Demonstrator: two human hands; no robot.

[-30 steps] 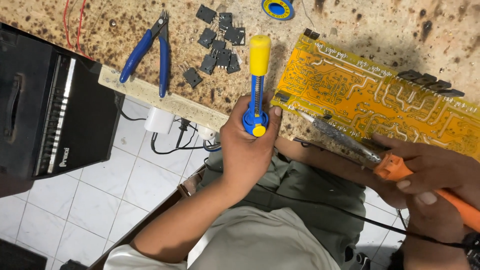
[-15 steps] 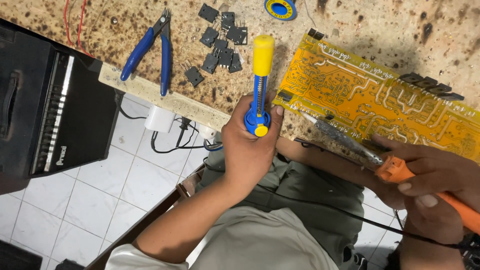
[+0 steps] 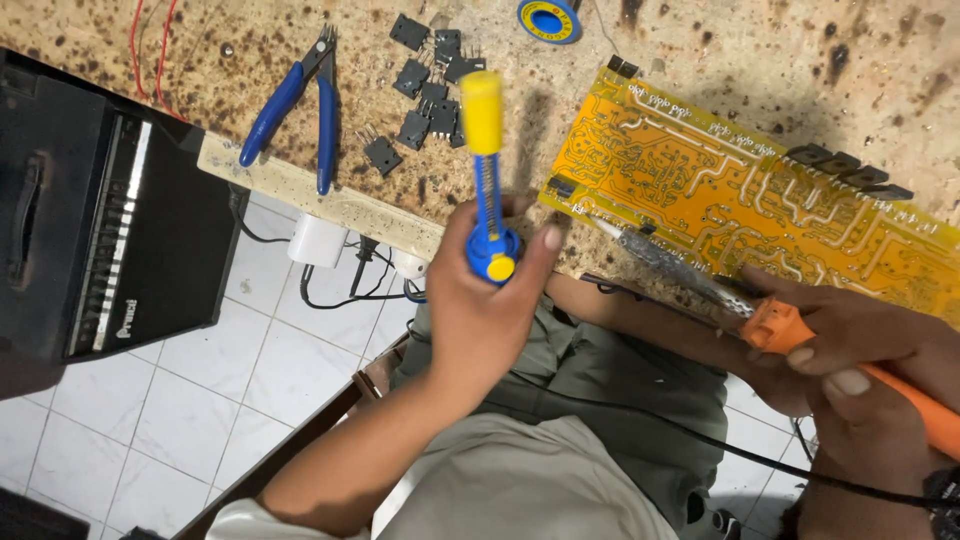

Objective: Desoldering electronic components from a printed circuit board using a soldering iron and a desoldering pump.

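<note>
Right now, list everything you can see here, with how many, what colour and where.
Desoldering pump: one, blue with yellow plunger, held upright at the bench edge.
Soldering iron: one, orange handle, tip on the board's near left edge.
Circuit board: one, yellow, bench right.
Cutters: one, blue handles, bench left.
Black components: about nine, loose, bench top centre.
Solder reel: one, blue and yellow, top edge.
Black box: one, left.
Wall plugs: white, under the bench edge.
Bench: speckled, burn-marked.
Left hand: grips the pump.
Right hand: grips the iron.
</note>
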